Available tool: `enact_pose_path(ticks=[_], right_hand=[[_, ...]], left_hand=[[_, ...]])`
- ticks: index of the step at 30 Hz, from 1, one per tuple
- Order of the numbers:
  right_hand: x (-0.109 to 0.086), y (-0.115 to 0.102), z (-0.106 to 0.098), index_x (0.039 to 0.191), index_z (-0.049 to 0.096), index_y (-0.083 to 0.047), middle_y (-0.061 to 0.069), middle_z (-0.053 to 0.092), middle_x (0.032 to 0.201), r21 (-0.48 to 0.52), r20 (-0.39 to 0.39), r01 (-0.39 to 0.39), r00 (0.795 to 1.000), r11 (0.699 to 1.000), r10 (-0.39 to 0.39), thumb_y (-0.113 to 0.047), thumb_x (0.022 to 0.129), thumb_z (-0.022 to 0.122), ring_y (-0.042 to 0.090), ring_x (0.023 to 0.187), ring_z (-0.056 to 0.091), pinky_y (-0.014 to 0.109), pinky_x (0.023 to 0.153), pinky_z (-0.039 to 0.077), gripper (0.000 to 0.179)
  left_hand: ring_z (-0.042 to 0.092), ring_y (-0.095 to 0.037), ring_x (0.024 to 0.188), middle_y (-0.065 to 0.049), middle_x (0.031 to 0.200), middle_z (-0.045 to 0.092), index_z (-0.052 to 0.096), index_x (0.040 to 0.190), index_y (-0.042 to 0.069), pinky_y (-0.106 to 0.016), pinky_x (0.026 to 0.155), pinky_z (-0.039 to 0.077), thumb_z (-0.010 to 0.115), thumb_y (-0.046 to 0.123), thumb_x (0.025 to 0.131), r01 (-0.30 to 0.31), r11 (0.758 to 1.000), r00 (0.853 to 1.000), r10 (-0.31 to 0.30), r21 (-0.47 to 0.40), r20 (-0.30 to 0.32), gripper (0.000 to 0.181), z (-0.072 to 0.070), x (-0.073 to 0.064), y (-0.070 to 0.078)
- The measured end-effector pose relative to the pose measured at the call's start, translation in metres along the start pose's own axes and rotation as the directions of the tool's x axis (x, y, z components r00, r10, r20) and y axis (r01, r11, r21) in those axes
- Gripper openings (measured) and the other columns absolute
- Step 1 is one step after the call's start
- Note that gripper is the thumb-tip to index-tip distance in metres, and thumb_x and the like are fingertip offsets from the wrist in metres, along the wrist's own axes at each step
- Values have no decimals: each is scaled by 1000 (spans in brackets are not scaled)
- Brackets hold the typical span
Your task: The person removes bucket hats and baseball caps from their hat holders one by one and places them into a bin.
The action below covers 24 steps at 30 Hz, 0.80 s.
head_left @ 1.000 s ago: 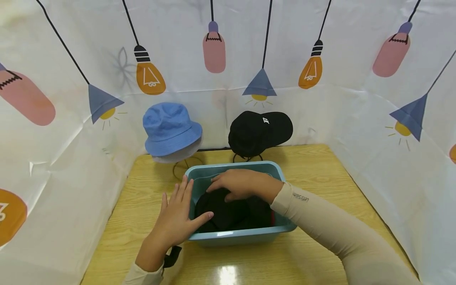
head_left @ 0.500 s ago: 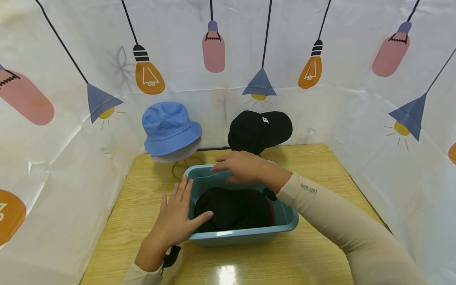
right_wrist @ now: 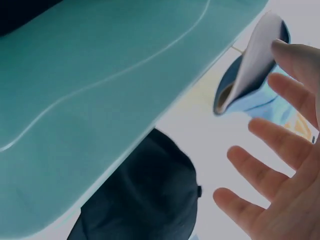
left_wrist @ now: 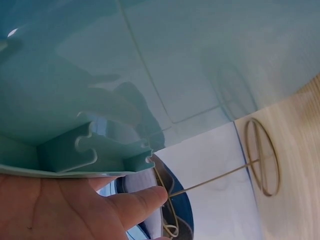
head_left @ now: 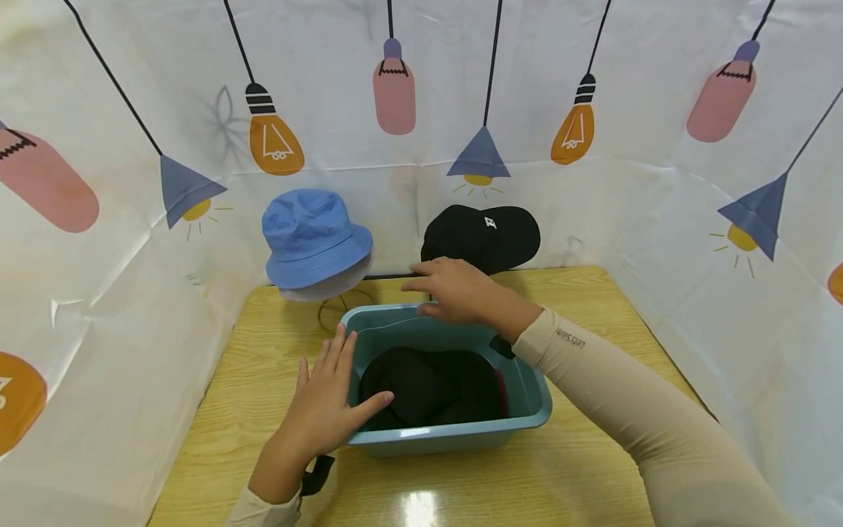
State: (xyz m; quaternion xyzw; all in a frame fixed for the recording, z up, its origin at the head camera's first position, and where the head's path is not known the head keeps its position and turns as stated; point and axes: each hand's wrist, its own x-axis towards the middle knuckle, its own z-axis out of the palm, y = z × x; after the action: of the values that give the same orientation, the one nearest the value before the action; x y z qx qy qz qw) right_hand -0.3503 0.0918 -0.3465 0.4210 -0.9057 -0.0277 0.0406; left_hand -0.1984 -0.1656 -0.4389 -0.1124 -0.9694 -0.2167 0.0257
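A blue-green plastic basin [head_left: 454, 433] holds a dark heap [head_left: 411, 384], seemingly black caps, with a strip of red at its right end. My left hand [head_left: 319, 406] rests along the basin's left rim, fingers extended and thumb reaching over the inside. Above the basin's back rim is my right hand [head_left: 464, 293], its fingers spread and holding nothing, as the right wrist view confirms. Just behind that hand a black baseball cap [head_left: 457, 238] with a small white emblem sits raised on a stand. Left of it, a blue bucket hat [head_left: 312, 238] perches on a wire stand [head_left: 342, 300].
The wooden table [head_left: 579, 366] carries the basin near its middle. White cloth walls [head_left: 395, 190] printed with lamps and bulbs close in the back and both sides. Both hat stands are close to the back wall.
My right hand has risen from inside the basin and moved back over its far rim toward the black cap, uncovering the dark heap. The left hand has stayed put.
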Motion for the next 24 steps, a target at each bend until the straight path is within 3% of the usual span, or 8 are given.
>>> enact_pose_path(ticks=[10,24], right_hand=[[6,19,-4,155,50,-32,9,34,168,-33,-65,-116,991,993,113,-49,100,66,36,152,37,58,121,34,60],[16,53,-7,161,39,-32,11,20,173,-58,-89,-274,959,960,268,-53,100,64,42,155,27,65,120,31,70]], left_hand=[[14,-42,159,-8,176,3,15,168,13,-80,116,5,56,80,89,3,1000,1000,-3,-2,-8,111,1,0,-1],[13,-41,160,-8,176,2,15,168,13,-80,117,3,56,80,89,-1,1000,1000,1,-5,-13,112,3,0,-1]])
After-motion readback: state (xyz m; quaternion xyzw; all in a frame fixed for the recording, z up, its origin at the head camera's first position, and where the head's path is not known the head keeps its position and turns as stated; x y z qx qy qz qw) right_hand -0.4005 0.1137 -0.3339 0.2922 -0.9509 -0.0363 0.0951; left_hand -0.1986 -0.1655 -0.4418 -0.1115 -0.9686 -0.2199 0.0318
